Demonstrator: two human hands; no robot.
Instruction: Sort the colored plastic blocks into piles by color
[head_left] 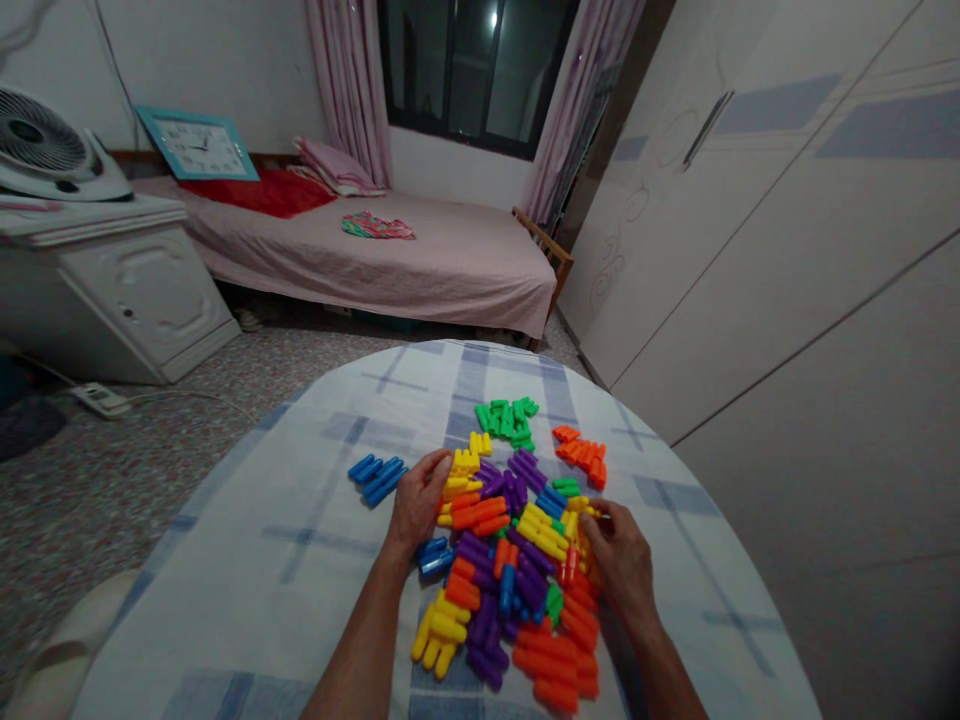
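Observation:
A loose heap of plastic building blocks, shaped like joined rounded tubes, covers the middle of the table. At the heap's left edge, my left hand (420, 505) is closed, its fingertips against a yellow block (465, 463). Across from it, my right hand (621, 552) has curled fingers pinching at a yellow block (576, 508), partly hidden. Between the hands lie purple blocks (491, 480), orange blocks (480, 513) and a larger yellow block (544, 530). Nearer to me are more orange blocks (551, 662) and a yellow cluster (441, 632).
Separate groups of green blocks (508, 420), orange blocks (581, 452) and blue blocks (379, 478) lie around the heap. The round table (315, 560) wears a checked cloth. Beyond are a bed (450, 250), a cabinet with a fan (45, 140), and a wardrobe (787, 330).

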